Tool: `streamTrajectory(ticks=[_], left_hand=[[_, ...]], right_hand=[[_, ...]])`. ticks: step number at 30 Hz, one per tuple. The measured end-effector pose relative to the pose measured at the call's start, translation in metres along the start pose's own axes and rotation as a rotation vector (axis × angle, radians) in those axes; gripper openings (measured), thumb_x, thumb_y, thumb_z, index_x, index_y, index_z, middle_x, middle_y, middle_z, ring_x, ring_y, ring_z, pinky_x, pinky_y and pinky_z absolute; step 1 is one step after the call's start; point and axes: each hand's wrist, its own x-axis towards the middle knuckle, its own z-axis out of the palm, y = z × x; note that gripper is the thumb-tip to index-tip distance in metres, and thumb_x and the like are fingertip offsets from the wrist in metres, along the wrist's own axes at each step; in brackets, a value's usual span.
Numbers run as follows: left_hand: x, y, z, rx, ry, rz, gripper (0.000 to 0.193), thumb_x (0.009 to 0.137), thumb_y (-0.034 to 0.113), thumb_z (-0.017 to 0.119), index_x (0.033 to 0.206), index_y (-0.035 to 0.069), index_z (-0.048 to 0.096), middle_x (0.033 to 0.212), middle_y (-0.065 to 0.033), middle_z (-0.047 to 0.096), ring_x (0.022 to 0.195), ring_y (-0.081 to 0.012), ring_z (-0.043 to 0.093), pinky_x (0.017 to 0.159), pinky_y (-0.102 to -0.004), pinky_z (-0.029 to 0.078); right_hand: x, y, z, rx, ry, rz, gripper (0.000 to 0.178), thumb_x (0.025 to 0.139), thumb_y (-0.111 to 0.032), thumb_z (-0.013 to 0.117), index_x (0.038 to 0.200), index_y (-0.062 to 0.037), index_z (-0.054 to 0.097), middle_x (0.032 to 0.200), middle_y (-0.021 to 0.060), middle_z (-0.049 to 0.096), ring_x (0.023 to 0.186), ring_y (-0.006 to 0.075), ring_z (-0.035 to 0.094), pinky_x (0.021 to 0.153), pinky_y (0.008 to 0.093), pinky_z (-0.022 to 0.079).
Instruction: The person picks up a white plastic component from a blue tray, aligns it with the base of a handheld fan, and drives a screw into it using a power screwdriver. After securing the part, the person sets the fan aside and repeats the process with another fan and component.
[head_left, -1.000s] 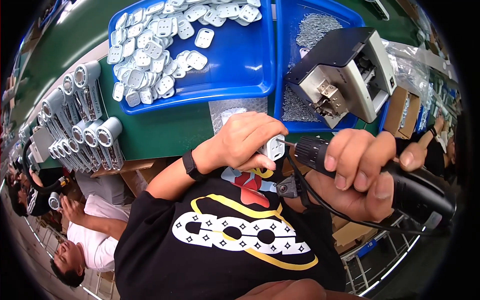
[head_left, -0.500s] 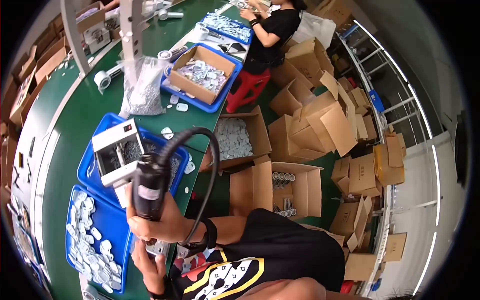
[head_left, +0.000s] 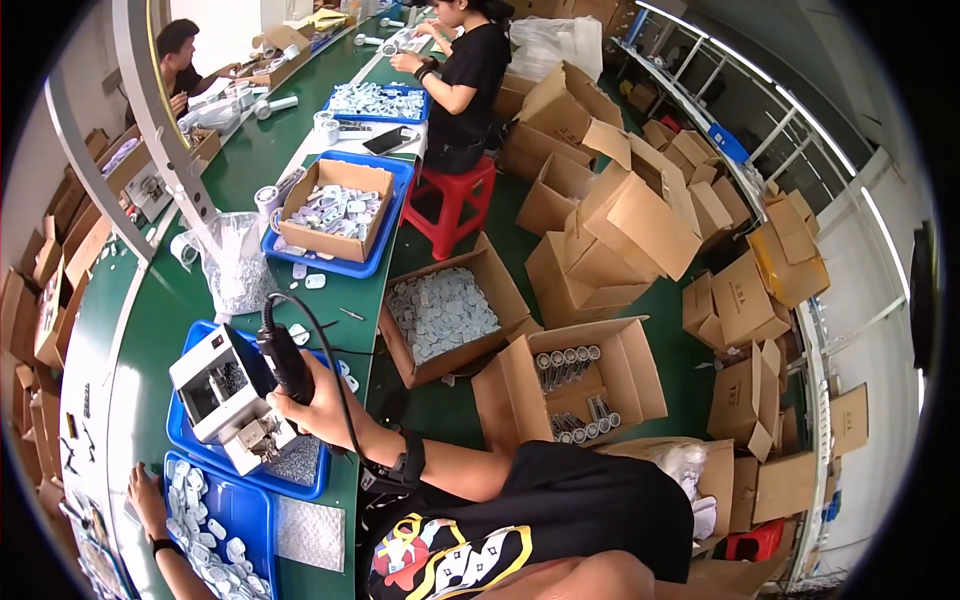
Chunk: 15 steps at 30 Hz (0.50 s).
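My right hand (head_left: 328,402) is wrapped round a black electric screwdriver (head_left: 284,362) with a cable at its top end. The screwdriver is beside a white and grey screw feeder (head_left: 212,378); its tip is hidden. Under the feeder, a blue tray (head_left: 318,478) holds many small metal screws. My left hand (head_left: 147,500) is at the far left side of another blue tray (head_left: 262,515), its fingers stretched out with no object visible in them. Pale, rounded plastic pieces (head_left: 205,535) lie heaped in that tray.
A bubble-wrap sheet (head_left: 310,535) lies at the table's near edge. Beyond are a bag of screws (head_left: 240,280) and a carton of parts (head_left: 335,212). Open cardboard boxes (head_left: 520,385) stand on the floor to the right. Two people work farther along the table.
My left hand has moved from below the screwdriver to the tray's left side. The right hand has carried the screwdriver toward the feeder. The view has shifted, showing another person.
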Motion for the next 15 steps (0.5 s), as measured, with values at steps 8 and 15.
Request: streamTrajectory(ticks=[8, 15], left_hand=[[0.027, 0.185, -0.055, -0.957, 0.211, 0.059, 0.047, 0.107, 0.031, 0.045, 0.145, 0.002, 0.049, 0.147, -0.0170, 0.050, 0.141, -0.0289, 0.042, 0.118, -0.0418, 0.027], [0.012, 0.300, -0.033, -2.099, 0.052, -0.089, 0.062, 0.109, 0.049, 0.031, 0.156, 0.009, 0.033, 0.155, -0.0117, 0.042, 0.143, -0.0257, 0.039, 0.119, -0.0380, 0.026]], right_hand=[[0.032, 0.008, 0.012, -0.393, -0.055, -0.237, 0.045, 0.086, -0.022, 0.077, 0.120, -0.0004, 0.058, 0.091, 0.0187, 0.070, 0.083, 0.0348, 0.071, 0.074, 0.0400, 0.053], [0.038, 0.016, 0.018, -0.380, 0.030, -0.431, 0.044, 0.084, -0.018, 0.078, 0.118, 0.0015, 0.059, 0.082, 0.0169, 0.069, 0.076, 0.0326, 0.070, 0.073, 0.0388, 0.054]])
